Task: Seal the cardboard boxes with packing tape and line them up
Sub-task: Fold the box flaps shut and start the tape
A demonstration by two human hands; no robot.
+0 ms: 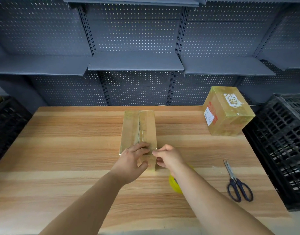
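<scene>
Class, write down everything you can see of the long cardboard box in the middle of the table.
The long cardboard box is brown and narrow. It lies flat on the wooden table, its length running away from the camera. Two top flaps meet at a dark centre seam, with glossy patches beside it. The left hand presses its near end, thumb on the front face. The right hand pinches what looks like a clear tape strip at its near right corner.

- Table [61, 150]: pale wood grain, smooth, soft sheen.
- Middle box [130, 126]: matt brown cardboard with a glossy clear tape strip [143, 133].
- Far box [230, 119]: cardboard under shiny yellowish tape, with a torn paper label.
- Scissors [237, 182]: bright metal blades, dark plastic handles.
- Crate [281, 141]: black plastic.
- Shelving [135, 63]: matt grey perforated metal.
</scene>
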